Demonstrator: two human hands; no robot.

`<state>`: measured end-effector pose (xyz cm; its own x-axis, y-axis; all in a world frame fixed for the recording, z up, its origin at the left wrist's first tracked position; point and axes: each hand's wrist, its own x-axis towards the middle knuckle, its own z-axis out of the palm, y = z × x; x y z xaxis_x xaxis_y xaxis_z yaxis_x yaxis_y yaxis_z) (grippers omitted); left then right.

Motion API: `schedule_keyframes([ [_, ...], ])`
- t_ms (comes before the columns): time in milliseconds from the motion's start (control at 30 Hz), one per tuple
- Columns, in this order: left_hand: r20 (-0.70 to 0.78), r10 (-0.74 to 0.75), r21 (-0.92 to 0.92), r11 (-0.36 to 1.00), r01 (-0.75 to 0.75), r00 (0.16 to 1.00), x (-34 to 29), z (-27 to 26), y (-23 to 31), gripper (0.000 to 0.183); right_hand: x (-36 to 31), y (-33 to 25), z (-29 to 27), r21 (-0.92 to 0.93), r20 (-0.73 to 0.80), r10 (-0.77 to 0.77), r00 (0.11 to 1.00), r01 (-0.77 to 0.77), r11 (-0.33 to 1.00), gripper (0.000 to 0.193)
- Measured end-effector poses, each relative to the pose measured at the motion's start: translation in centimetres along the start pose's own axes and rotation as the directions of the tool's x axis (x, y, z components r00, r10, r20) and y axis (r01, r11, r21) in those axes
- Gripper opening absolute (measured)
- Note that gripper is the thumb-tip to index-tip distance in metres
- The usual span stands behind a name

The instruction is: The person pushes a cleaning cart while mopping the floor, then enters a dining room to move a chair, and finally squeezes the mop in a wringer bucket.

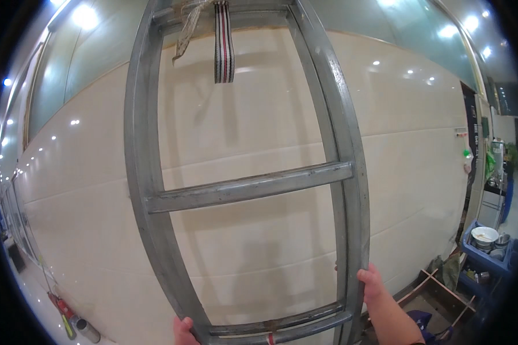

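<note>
A grey metal stepladder (253, 187) stands upright before me and fills the middle of the view. My left hand (182, 332) is closed on its left rail near the lower edge, with only the thumb side showing. Higher up on the opposite rail, my right hand (372, 283) is wrapped round the metal, its fingertips partly hidden behind it. From the top hangs a striped strap (224, 49) in black, white and red. Beside that strap dangles a strip of clear crumpled plastic (185, 37). A small red tie (271, 338) circles the lowest visible rung.
A glossy cream wall (408, 167) rises behind the ladder. At right, a blue cart (489, 259) carries bowls and pots, with a wooden frame (429, 296) on the floor nearby. A metal cylinder (88, 330) and a red-and-yellow tool (63, 313) lie at lower left.
</note>
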<state>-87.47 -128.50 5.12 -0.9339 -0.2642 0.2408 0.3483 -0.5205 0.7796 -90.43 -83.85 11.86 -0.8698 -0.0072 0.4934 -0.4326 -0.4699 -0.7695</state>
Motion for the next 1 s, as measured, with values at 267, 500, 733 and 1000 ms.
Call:
schedule_keyframes([
  [267,0.065,-0.151,0.094,0.985,0.145,0.986,-3.9,8.8,-7.1,0.045,-1.6,-5.2,-10.3,-0.069,-0.043,0.013,0.999,-0.016,0.997,0.061],
  [500,0.127,-0.098,0.552,0.834,0.011,0.987,-5.5,16.1,-9.8,0.049,-1.6,-7.0,-16.6,-0.079,-0.101,-0.006,0.995,-0.002,0.997,0.066],
  [733,0.139,-0.133,0.493,0.868,0.047,0.981,-6.2,20.9,-6.6,0.054,-1.5,-6.6,-19.1,-0.09,-0.185,-0.043,0.982,0.026,0.996,0.066],
  [1000,0.151,-0.095,0.51,0.86,0.005,0.984,-5.8,20.0,-7.4,0.057,-1.1,-5.2,-20.0,-0.071,-0.157,-0.051,0.986,0.041,0.997,0.056],
])
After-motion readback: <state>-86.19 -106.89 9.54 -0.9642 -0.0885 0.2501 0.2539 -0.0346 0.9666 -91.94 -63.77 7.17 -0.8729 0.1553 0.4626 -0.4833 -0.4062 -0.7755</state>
